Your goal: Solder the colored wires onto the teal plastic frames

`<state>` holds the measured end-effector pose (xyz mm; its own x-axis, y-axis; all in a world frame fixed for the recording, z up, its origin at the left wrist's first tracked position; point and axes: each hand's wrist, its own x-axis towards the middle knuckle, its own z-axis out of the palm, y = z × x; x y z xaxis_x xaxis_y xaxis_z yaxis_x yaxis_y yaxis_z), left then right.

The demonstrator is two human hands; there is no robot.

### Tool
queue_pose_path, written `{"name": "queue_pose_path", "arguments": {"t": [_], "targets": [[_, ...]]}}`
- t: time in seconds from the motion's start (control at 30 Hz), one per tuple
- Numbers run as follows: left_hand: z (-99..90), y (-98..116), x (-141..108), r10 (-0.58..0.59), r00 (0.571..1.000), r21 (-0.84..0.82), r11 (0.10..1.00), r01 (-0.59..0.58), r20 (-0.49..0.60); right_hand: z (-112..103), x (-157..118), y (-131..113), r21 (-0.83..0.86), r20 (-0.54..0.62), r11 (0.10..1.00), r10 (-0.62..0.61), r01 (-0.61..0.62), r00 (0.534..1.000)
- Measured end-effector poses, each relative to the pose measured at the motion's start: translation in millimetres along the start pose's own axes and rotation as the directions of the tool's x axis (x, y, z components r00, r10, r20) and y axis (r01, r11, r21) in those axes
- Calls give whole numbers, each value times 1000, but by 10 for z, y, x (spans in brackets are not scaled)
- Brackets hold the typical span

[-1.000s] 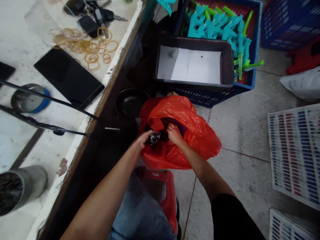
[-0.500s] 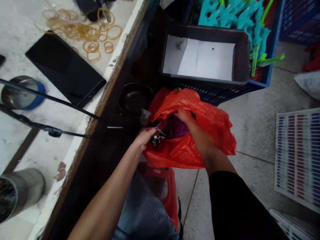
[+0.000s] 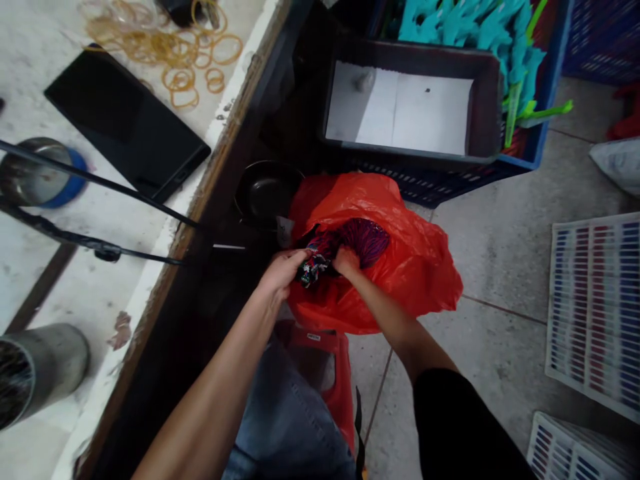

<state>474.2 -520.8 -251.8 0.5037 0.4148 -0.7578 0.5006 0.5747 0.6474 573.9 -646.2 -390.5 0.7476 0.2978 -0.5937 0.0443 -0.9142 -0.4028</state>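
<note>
A red plastic bag (image 3: 420, 260) gapes open in front of me, above a red plastic stool (image 3: 340, 380). Inside its mouth lies a bundle of purple and red cords (image 3: 371, 241), with mixed black, white and coloured ends at its left. My left hand (image 3: 284, 272) is closed on that end of the bundle, at the bag's left rim. Reaching into the bag, my right hand (image 3: 347, 260) is closed around the middle of the cords, its fingertips partly hidden.
To the left, a worktable carries a black phone-like slab (image 3: 127, 127), rubber bands (image 3: 165, 50) and a metal can (image 3: 60, 367). A black tray (image 3: 415, 150) rests on a blue crate (image 3: 545, 133) with turquoise pieces (image 3: 450, 23). White crates (image 3: 595, 300) stand at right.
My right hand has moved left and down from the bag's far rim onto the cords. More of the purple bundle shows now. My left hand keeps its hold.
</note>
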Motion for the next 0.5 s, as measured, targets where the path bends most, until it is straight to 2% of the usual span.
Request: {"name": "queue_pose_path", "arguments": {"t": [0.1,0.23,0.33,0.4,0.5], "targets": [[7,-1,-96,-9,999,5,1000,9,33,63,28,-73,139,-11,985,110,-107,994],[23,161,-274,48,997,3,999,-48,61,-254,-52,-65,419,24,901,112,-112,993],[41,386,-523,122,987,-20,993,-121,104,-549,-339,25,654,37,754,52,-63,998],[35,480,-700,154,974,-16,988,-154,165,-639,-609,103,777,32,628,25,-41,999],[3,367,-851,114,964,53,990,-131,241,-589,-972,196,886,46,460,29,-54,999]]}}
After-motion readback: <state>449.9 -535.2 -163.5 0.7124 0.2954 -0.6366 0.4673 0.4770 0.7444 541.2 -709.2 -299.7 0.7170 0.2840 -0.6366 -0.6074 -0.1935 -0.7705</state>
